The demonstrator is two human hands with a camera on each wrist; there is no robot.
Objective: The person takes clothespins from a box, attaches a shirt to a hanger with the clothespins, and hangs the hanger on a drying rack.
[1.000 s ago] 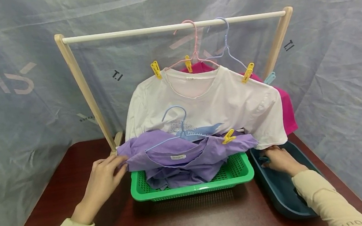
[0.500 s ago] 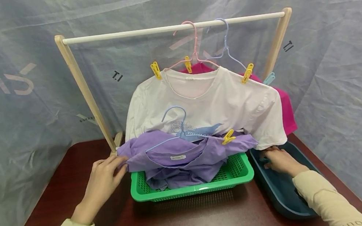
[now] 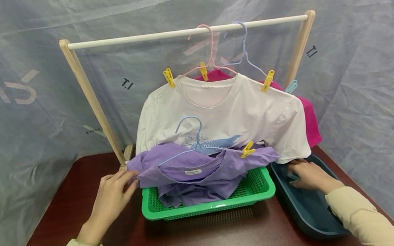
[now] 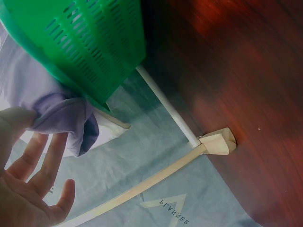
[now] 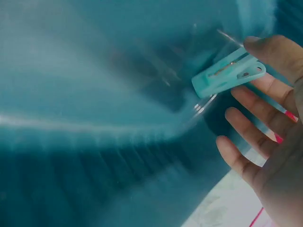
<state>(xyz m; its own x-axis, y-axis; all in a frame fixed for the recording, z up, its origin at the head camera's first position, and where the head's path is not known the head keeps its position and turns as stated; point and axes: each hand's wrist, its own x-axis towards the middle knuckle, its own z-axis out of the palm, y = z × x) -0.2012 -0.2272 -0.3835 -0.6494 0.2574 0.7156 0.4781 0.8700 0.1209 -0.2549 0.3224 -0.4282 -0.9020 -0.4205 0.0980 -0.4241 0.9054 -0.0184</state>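
Note:
My left hand (image 3: 112, 196) pinches the sleeve end of a purple T-shirt (image 3: 173, 174); the left wrist view shows thumb and fingertips on the cloth. The T-shirt lies partly in and over a green basket (image 3: 209, 207). A blue hanger (image 3: 198, 137) is inside its neck, and a yellow clothespin (image 3: 248, 149) clips its right shoulder. My right hand (image 3: 310, 175) is in a dark blue tray (image 3: 306, 217). Its thumb and fingers pinch a light teal clothespin (image 5: 227, 75), seen clearly in the right wrist view.
Behind the basket stands a rack with a white rail (image 3: 130, 39) and wooden legs (image 3: 93, 97). A white T-shirt (image 3: 159, 107) and a magenta garment (image 3: 310, 121) hang there on hangers, with several yellow clothespins and a teal clothespin (image 3: 291, 86) on them.
My right hand has shifted slightly right within the tray, and the teal clothespin between its fingers has turned. My left hand stays on the purple sleeve.

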